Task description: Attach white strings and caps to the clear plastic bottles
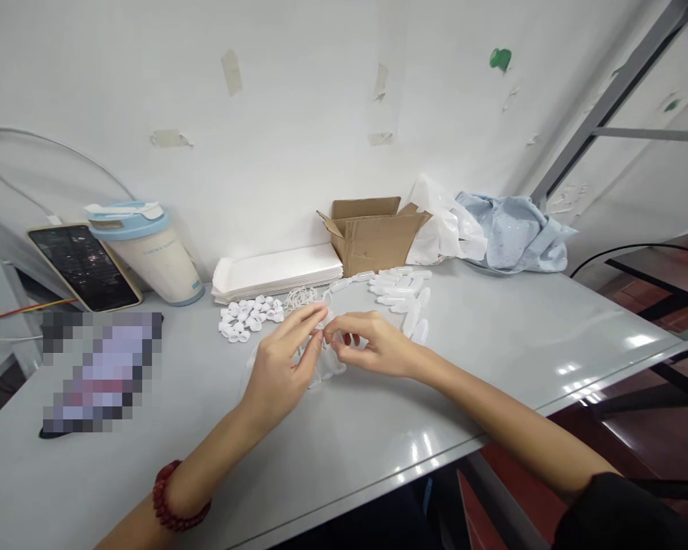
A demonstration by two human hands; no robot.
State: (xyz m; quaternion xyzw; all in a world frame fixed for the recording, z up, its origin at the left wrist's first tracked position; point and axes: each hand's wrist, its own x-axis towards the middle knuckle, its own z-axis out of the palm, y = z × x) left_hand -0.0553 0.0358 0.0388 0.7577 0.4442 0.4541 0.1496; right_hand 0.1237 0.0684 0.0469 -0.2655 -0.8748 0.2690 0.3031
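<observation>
My left hand and my right hand meet over the middle of the grey table. Their fingertips pinch a small clear plastic piece between them; its exact shape is hidden by the fingers. A red bead bracelet circles my left wrist. Just beyond the hands lie a heap of small white caps, a tangle of thin white loops and several clear plastic tubes.
Against the wall stand a stack of white sheets, an open cardboard box, a white plastic bag and blue cloth. A phone and a lidded cup sit at the left. The table edge runs close on the right.
</observation>
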